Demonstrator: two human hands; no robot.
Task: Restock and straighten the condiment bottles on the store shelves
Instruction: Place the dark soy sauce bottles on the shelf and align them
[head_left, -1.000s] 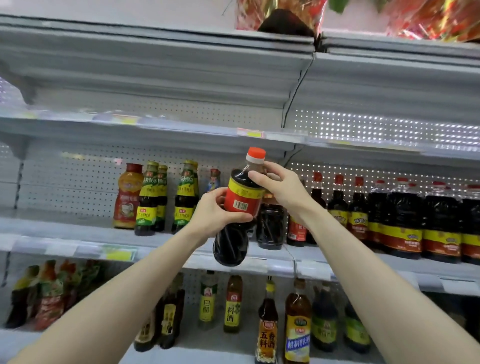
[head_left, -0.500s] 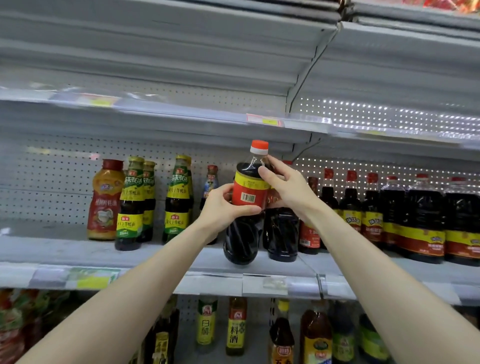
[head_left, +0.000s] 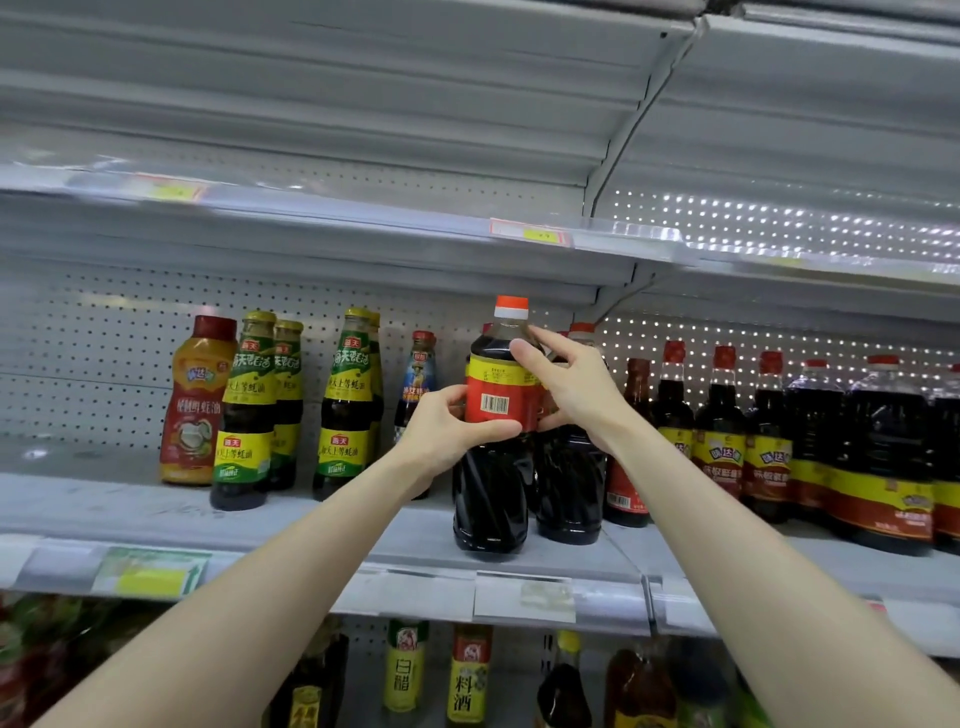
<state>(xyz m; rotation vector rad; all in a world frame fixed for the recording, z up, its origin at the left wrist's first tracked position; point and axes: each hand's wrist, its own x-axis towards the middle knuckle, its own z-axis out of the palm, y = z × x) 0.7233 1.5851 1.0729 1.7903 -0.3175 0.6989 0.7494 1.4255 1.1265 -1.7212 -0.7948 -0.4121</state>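
A dark soy sauce bottle (head_left: 491, 499) with an orange cap and a red and yellow label stands upright on the middle shelf (head_left: 415, 540), its barcode facing me. My left hand (head_left: 447, 431) grips its label from the left, thumb across the front. My right hand (head_left: 569, 389) holds its shoulder and label from the right, fingers curled round it. A matching dark bottle (head_left: 569, 488) stands just behind and to the right, partly hidden by my right hand.
Green-labelled oyster sauce bottles (head_left: 244, 415) and an orange sauce bottle (head_left: 195, 400) stand to the left. A row of dark soy bottles (head_left: 810, 447) fills the shelf to the right. The upper shelf edge (head_left: 530, 236) hangs above. More bottles (head_left: 467, 680) line the lower shelf.
The tilted bottle was moved in over the shelf, brought upright and set down in front of the matching bottle. Both hands stayed on it; the view tilted upward.
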